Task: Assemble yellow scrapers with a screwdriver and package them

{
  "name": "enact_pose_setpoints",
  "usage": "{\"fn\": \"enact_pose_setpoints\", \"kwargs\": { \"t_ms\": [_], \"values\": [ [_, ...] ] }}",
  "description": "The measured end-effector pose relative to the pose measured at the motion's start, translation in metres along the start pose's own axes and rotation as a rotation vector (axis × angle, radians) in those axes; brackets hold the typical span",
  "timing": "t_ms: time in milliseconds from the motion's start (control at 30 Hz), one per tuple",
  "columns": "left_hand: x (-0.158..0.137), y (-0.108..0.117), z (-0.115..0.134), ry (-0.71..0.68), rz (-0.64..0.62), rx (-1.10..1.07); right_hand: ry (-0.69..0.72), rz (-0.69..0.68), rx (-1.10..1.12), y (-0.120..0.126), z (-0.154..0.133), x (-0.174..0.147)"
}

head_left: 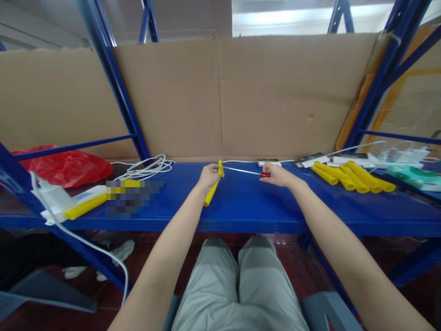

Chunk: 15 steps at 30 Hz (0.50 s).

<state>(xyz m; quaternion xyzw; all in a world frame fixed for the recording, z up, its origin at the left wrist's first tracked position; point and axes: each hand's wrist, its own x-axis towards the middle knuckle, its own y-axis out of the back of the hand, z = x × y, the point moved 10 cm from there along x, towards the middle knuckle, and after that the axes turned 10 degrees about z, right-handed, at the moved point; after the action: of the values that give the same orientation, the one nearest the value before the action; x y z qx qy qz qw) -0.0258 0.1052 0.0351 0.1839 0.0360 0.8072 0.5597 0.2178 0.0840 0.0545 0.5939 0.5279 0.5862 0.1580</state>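
My left hand (208, 176) is closed around the upper end of a yellow piece (212, 194), a tube-like handle with a narrower part at its top. The piece slants down toward the front of the blue table. My right hand (275, 174) grips a screwdriver by its red handle (265, 174). Its long thin metal shaft (243, 170) points left, and the tip reaches the top of the yellow piece. From here I cannot tell whether the tip is inside it or only against it.
Several yellow tubes (356, 177) lie at the right beside black-and-white boxes (312, 159). White cable (148, 168), a red plastic bag (65, 168) and another yellow tube (86, 206) are at the left. Blue posts (117, 92) and a cardboard wall (275, 96) bound the table (255, 207).
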Motion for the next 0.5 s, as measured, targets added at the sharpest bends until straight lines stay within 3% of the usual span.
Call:
{"fn": "enact_pose_setpoints", "kwargs": {
  "t_ms": [267, 500],
  "values": [
    [0.003, 0.001, -0.002, -0.015, 0.008, 0.018, 0.040, 0.035, -0.050, 0.011, -0.007, -0.001],
    [0.006, 0.001, -0.004, -0.027, 0.019, 0.038, 0.078, -0.049, -0.034, 0.005, -0.014, -0.002]
  ]
}}
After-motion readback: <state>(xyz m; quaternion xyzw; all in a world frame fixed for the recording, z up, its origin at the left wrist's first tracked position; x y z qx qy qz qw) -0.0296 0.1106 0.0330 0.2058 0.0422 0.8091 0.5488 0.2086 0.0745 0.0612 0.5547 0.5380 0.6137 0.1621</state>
